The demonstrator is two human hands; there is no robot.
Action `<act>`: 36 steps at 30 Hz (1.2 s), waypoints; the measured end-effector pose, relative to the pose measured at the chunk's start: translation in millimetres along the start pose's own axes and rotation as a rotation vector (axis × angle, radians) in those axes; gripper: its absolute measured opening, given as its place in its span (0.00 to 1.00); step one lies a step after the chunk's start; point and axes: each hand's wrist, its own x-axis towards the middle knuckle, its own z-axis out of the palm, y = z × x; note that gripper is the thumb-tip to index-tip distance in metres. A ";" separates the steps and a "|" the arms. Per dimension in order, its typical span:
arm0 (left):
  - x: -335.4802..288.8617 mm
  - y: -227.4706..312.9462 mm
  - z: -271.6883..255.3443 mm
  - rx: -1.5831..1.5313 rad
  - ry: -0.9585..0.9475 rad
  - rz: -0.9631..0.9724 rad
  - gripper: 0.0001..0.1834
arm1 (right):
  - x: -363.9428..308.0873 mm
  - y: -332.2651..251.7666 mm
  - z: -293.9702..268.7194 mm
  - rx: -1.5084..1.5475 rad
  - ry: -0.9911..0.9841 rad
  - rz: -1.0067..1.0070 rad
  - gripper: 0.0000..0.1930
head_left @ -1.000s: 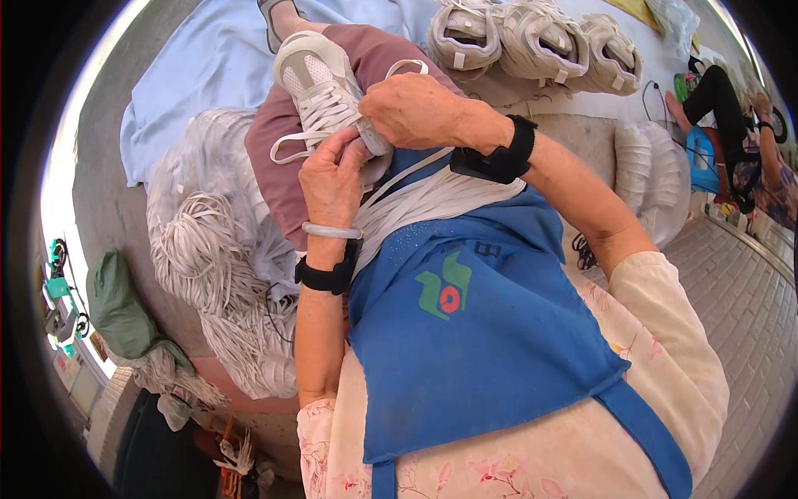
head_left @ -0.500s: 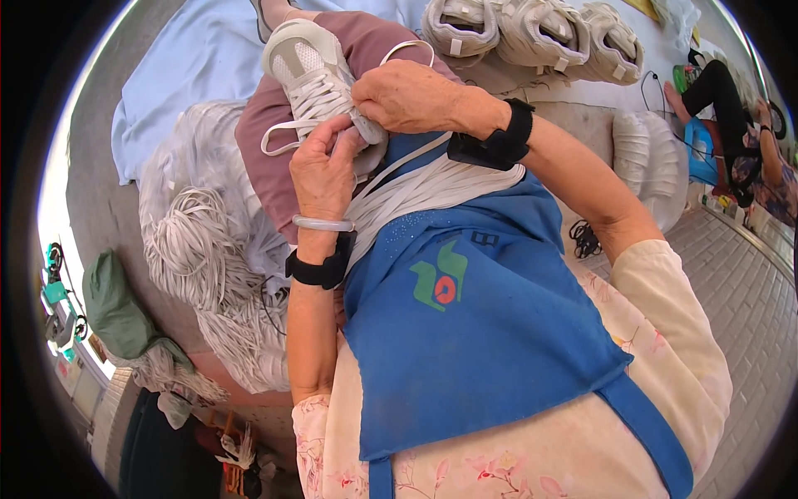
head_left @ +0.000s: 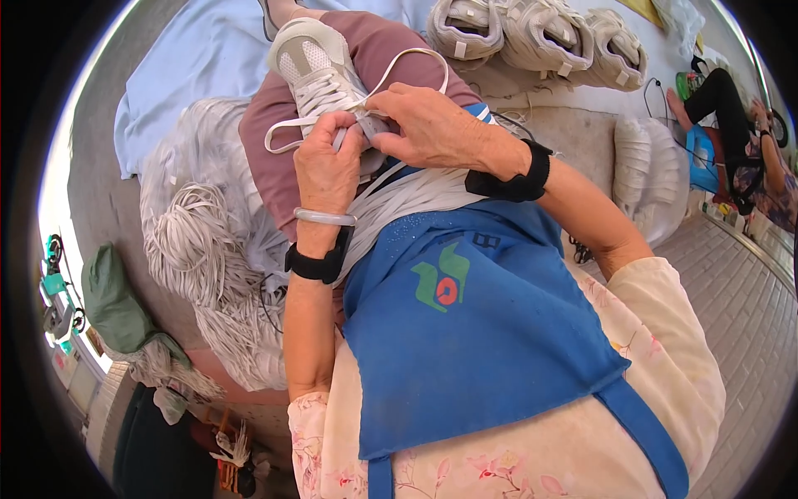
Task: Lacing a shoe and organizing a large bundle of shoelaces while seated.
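Sneaker (head_left: 312,62) rests on the bent leg (head_left: 395,46), far side, left of centre; judged light, pliable, best steadied at its near end. Left hand (head_left: 327,166) pinches there; right hand (head_left: 436,131) curls alongside, grip indeterminable.

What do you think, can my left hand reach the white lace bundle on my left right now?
Probably yes: the white lace bundle looks uncovered on that side, and the way over the trouser leg seems free. The left hand would first have to leave the shoe.
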 end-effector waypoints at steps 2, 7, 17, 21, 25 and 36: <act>1.0 -3.2 -0.2 0.013 -0.006 -0.023 0.06 | -7.7 -15.7 -2.1 -0.103 -0.071 0.116 0.11; -0.9 2.1 2.7 0.046 0.044 0.021 0.06 | -3.1 -23.4 5.3 -0.216 -0.164 0.119 0.11; 2.4 -1.2 6.4 0.483 0.068 0.219 0.07 | -6.8 -13.2 12.0 -0.052 -0.041 0.146 0.11; -8.8 2.8 -1.4 0.591 0.004 0.164 0.07 | -6.6 -19.3 7.4 -0.022 0.028 0.197 0.15; -27.4 5.5 -32.1 0.148 -0.239 -0.093 0.08 | -9.4 -26.5 0.1 -0.076 0.001 0.233 0.13; -95.0 31.9 -100.8 -0.737 -0.597 -0.211 0.10 | -13.7 -66.9 9.6 0.017 -0.140 -0.202 0.18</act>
